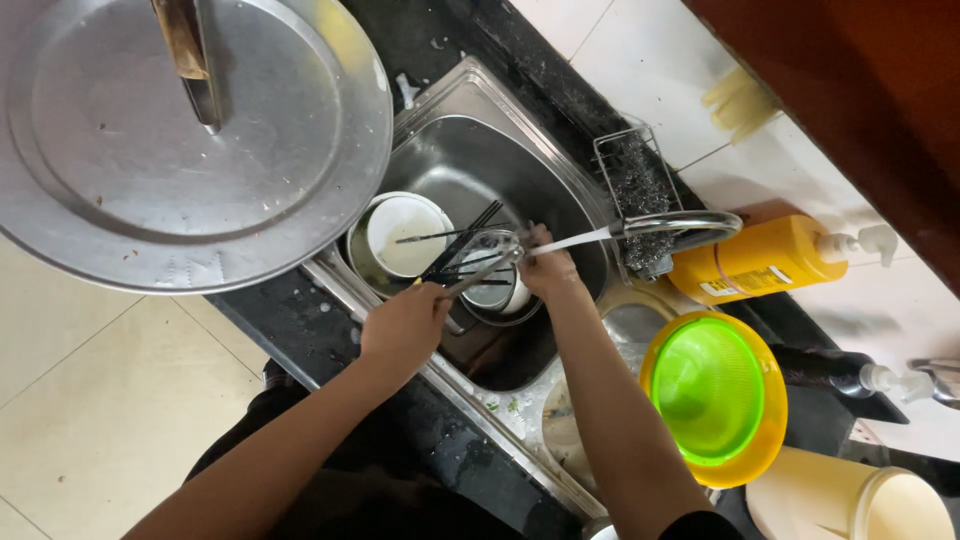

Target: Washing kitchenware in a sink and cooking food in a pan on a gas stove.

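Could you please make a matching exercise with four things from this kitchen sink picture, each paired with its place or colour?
Things:
1. big metal lid
2. pump bottle
3. strainer
4. white bowl

Descriptions:
A. green, sitting in a yellow basin
B. inside the sink
C. orange-yellow, lying on its side behind the tap
D. grey, on the counter left of the sink

Pairs: 1-D, 2-C, 3-A, 4-B
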